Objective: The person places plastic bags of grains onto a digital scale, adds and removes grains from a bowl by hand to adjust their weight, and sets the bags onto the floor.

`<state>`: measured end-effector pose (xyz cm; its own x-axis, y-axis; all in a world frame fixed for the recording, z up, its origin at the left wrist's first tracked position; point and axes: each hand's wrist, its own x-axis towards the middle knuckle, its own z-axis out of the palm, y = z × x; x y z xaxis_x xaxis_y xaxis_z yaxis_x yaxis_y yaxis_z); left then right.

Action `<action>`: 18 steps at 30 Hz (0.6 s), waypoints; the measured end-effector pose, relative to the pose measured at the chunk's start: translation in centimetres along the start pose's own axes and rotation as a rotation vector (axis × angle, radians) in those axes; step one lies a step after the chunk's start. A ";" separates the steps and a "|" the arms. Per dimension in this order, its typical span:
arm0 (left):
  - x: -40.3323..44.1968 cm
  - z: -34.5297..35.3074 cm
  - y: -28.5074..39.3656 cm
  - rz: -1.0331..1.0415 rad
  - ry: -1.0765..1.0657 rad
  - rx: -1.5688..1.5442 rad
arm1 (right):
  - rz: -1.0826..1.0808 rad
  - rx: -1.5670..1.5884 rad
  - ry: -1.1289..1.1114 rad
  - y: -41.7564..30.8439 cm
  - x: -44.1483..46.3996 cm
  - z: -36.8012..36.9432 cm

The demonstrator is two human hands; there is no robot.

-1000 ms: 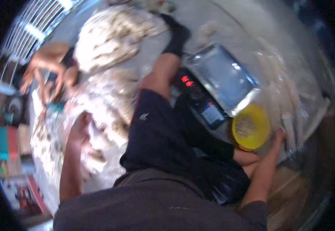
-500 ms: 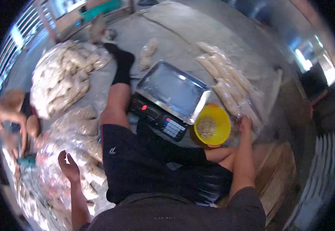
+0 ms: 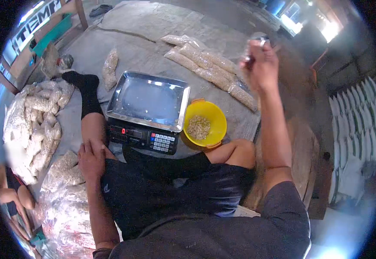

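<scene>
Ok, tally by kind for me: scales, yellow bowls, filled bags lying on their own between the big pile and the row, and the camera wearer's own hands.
Scale: 1
Yellow bowl: 1
Lone filled bag: 1
Wearer's hands, left hand and right hand: 2
Total: 5

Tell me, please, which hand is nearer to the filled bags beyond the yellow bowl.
Right. The right hand is just right of the filled bags; the left hand rests at the left knee, across the scale from them.
</scene>
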<state>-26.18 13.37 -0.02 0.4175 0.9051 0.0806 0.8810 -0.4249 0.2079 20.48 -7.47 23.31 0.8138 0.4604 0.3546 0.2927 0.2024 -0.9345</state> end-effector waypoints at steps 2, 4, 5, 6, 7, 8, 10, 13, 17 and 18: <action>0.6 -0.8 1.1 0.007 -0.040 0.006 | -0.016 0.199 -0.025 -0.5 -0.9 2.3; 1.2 -1.4 2.0 0.007 -0.060 0.020 | -0.003 0.333 -0.024 -0.4 -2.0 3.7; 1.2 -1.3 2.1 0.002 -0.062 0.030 | 0.022 0.368 -0.011 -0.2 -2.9 4.1; 1.2 -1.2 2.1 -0.006 -0.063 0.040 | 0.049 0.404 -0.001 0.2 -3.7 4.6; 1.0 -1.1 2.0 0.001 -0.043 0.015 | 0.097 0.411 0.023 1.6 -4.6 5.1; 0.8 -0.9 1.7 0.004 -0.023 -0.010 | 0.148 0.421 0.043 3.7 -5.6 5.7; 0.7 0.0 1.0 0.011 0.021 -0.047 | 0.333 0.433 0.117 7.8 -8.4 7.5; 0.5 1.8 -0.3 0.026 0.065 -0.063 | 0.472 0.348 -0.097 17.0 -11.9 7.6; 0.5 0.8 0.9 0.009 0.066 -0.050 | 0.315 -0.272 -0.442 20.1 -12.8 4.7; 0.5 0.4 1.5 -0.010 0.051 -0.049 | 0.169 -0.532 -0.557 19.8 -12.4 3.3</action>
<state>-24.53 13.17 -0.01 0.3954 0.9096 0.1280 0.8726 -0.4154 0.2567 14.53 -6.34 0.50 0.5386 0.8417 0.0373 0.5028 -0.2856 -0.8158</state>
